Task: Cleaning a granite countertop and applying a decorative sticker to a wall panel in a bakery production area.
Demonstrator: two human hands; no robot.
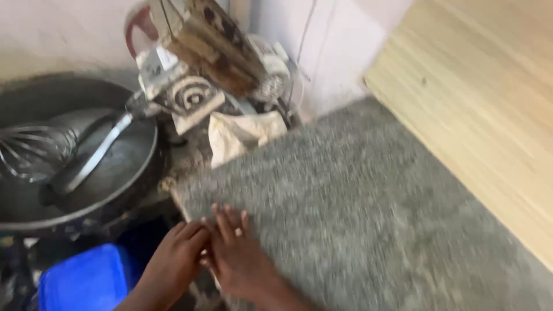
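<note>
Head view: left hand (173,259) and right hand (239,256) rest flat, fingers spread, on speckled grey stone slab (357,213).

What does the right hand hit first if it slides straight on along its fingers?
The right hand lies flat on the grey slab, fingers pointing up-frame. Straight on is bare slab, then likely the crumpled paper bag at the slab's far edge. The frame is blurred, so depth is unsure.

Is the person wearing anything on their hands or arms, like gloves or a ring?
No gloves. Both the left hand and the right hand are bare, and no sleeves show on the forearms in view. One small pale spot sits on a finger of the right hand; it could be a ring, but the picture is too blurred to tell.
</note>
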